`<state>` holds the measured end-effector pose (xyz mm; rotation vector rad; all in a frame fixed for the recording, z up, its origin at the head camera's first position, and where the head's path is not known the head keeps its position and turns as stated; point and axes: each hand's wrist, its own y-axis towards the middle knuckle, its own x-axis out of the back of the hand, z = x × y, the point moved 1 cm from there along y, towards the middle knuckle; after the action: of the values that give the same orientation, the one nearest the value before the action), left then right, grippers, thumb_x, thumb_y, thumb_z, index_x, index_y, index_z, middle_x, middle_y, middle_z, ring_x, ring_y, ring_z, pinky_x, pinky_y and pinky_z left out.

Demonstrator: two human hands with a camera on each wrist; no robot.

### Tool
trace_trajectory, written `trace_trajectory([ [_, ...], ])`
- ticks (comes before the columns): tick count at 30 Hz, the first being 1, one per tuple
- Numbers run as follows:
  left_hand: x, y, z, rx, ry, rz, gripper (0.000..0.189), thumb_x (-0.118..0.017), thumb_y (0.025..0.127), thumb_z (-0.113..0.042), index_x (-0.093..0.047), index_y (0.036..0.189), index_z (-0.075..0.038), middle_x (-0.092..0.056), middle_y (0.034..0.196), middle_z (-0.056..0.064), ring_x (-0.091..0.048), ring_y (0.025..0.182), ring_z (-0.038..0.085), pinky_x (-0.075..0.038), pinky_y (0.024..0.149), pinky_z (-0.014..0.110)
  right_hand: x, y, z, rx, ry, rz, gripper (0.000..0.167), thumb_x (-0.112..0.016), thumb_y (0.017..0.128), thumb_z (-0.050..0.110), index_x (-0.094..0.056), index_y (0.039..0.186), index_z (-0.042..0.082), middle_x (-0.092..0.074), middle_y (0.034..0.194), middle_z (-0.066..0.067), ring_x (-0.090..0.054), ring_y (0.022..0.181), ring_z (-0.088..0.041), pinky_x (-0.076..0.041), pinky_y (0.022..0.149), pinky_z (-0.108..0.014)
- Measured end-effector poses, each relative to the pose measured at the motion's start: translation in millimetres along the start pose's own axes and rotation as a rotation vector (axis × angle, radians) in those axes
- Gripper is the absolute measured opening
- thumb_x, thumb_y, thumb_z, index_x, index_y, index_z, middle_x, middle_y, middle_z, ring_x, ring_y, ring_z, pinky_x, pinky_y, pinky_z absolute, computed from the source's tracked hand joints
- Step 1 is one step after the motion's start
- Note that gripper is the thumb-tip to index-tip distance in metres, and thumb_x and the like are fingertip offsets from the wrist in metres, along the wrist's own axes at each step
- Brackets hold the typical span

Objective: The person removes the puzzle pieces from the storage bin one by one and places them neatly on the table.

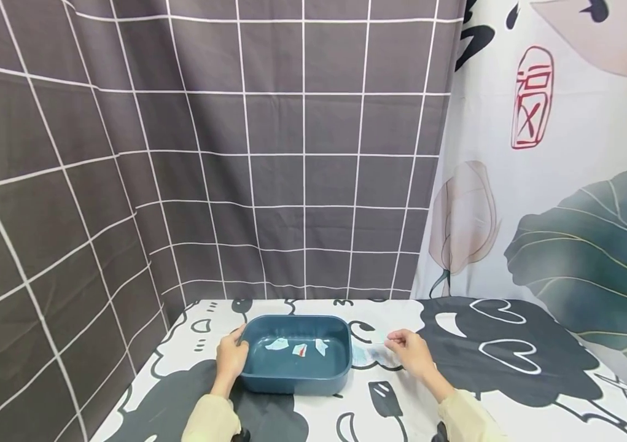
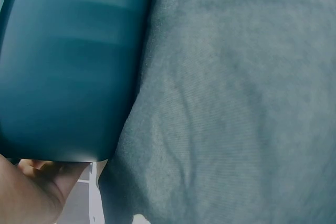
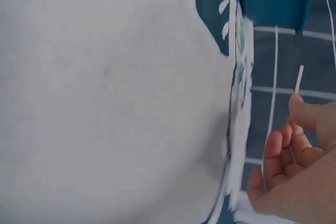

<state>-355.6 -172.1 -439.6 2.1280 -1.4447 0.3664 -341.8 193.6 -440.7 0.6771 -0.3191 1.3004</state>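
A dark teal plastic basin (image 1: pixel 293 385) stands on the patterned cloth, with several small white and pale-blue scraps (image 1: pixel 299 350) lying on its bottom; one shows a red mark. My left hand (image 1: pixel 231 357) grips the basin's left end. In the left wrist view, that hand (image 2: pixel 39 190) is partly hidden by the basin's wall (image 2: pixel 68 93). To the right of the basin, my right hand (image 1: pixel 411 352) is above the cloth. Between thumb and finger the right hand (image 3: pixel 294 166) pinches a thin white piece (image 3: pixel 299 78), seen as a narrow strip; its kind is unclear.
Pale-blue pieces (image 1: pixel 367 355) lie on the cloth between the basin and my right hand. A black-and-white cartoon cloth (image 1: pixel 435 408) covers the table. Behind it hangs a grey curtain (image 1: pixel 274 123) with white grid lines, and a printed curtain (image 1: pixel 479 110) hangs at the right.
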Motion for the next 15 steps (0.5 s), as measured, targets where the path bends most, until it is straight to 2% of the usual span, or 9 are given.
trace_trajectory([
  [5,1.6,-0.2,0.7,0.004,0.000,0.014,0.049,-0.047,0.083,0.001,-0.057,0.130,0.006,-0.057,0.129,0.031,-0.049,0.127,0.049,-0.039,0.103,0.061,10,-0.6,-23,-0.113,-0.032,0.048,0.020,-0.061,0.088,0.006,-0.066,0.097,-0.011,-0.066,0.082,-0.014,-0.056,0.072,-0.015,-0.044,0.060,-0.023],
  [9,2.3,-0.2,3.2,0.011,0.001,0.024,0.049,-0.047,0.084,0.001,-0.056,0.131,0.006,-0.054,0.133,0.031,-0.046,0.129,0.050,-0.036,0.106,0.062,11,-2.1,-33,-0.146,-0.091,0.072,0.018,-0.062,0.087,0.006,-0.066,0.093,-0.010,-0.066,0.078,-0.012,-0.057,0.070,-0.016,-0.045,0.061,-0.026],
  [15,3.0,0.2,-0.9,0.009,0.003,0.031,0.049,-0.047,0.084,0.001,-0.055,0.132,0.006,-0.054,0.134,0.030,-0.047,0.129,0.050,-0.035,0.106,0.062,12,-2.4,-33,-0.161,-0.167,0.084,0.016,-0.065,0.083,0.008,-0.067,0.088,-0.007,-0.066,0.075,-0.010,-0.057,0.070,-0.018,-0.046,0.062,-0.028],
])
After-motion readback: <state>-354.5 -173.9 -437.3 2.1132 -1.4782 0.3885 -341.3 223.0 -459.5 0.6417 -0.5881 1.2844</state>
